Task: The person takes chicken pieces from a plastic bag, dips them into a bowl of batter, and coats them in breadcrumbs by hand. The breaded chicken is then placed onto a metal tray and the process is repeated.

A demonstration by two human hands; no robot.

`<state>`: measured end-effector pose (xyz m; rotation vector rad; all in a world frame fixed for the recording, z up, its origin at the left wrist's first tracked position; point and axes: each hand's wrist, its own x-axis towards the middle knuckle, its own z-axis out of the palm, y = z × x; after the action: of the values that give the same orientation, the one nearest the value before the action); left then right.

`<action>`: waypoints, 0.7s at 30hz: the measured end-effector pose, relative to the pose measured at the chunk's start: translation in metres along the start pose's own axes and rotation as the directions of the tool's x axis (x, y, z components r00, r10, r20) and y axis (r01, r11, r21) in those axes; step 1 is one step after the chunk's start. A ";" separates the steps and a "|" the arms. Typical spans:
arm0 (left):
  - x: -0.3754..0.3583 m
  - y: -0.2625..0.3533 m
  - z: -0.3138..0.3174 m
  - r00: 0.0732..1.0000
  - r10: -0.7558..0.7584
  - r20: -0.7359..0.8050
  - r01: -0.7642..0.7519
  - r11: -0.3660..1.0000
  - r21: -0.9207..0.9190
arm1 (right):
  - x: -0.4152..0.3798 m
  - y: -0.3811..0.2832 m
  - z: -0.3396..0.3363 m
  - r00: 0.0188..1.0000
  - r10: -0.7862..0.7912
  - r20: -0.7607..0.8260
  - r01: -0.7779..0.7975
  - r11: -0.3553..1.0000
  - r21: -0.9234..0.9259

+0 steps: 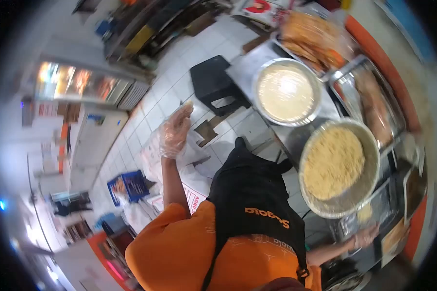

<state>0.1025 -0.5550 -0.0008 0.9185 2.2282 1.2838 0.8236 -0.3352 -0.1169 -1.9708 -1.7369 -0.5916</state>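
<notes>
My left hand, in a clear plastic glove, is raised over the floor, away from the table. Its fingers are stretched out, with nothing seen in them. My right hand, also gloved, reaches to a clear plastic-covered tray at the table's near end; its fingers are too small and blurred to read. A small pale crumb-coloured piece lies on that tray close to the hand. Beside it stands a large metal bowl of yellowish crumbs. Farther along, a smaller bowl contains pale liquid batter.
A metal tray holds pale, raw-looking pieces. Orange-coloured food in plastic lies at the far end. On the floor are a black stool, white sacks and a blue crate. A lit display case stands left.
</notes>
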 end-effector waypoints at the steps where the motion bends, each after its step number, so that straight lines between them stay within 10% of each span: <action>1: 0.001 -0.026 -0.012 0.996 0.011 -0.093 -0.026 0.988 -0.155 | 0.026 -0.075 -0.053 0.867 0.459 0.194 -0.481 0.872 0.086; 3: 0.004 -0.057 -0.042 0.977 -0.003 -0.212 -0.066 0.946 -0.317 | 0.043 -0.152 -0.089 0.873 0.472 0.124 -0.421 0.601 0.679; 6: -0.002 -0.096 -0.077 0.905 -0.232 -0.356 0.051 0.890 -0.452 | 0.060 -0.208 -0.094 0.907 0.389 0.159 -0.312 0.369 0.875; 14: -0.033 -0.145 -0.145 0.718 -0.517 -0.466 -0.055 0.625 -0.779 | 0.055 -0.473 -0.102 0.882 -0.133 0.453 -0.427 0.186 0.885; 21: -0.063 -0.190 -0.160 0.563 -0.636 -0.527 -0.201 0.513 -0.834 | -0.004 -0.610 -0.098 0.556 -0.486 0.675 -0.696 0.172 0.697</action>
<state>-0.0187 -0.7643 -0.0860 -0.5290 1.6096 2.5979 0.2146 -0.3285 -0.0102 -1.1751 -1.4771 1.6321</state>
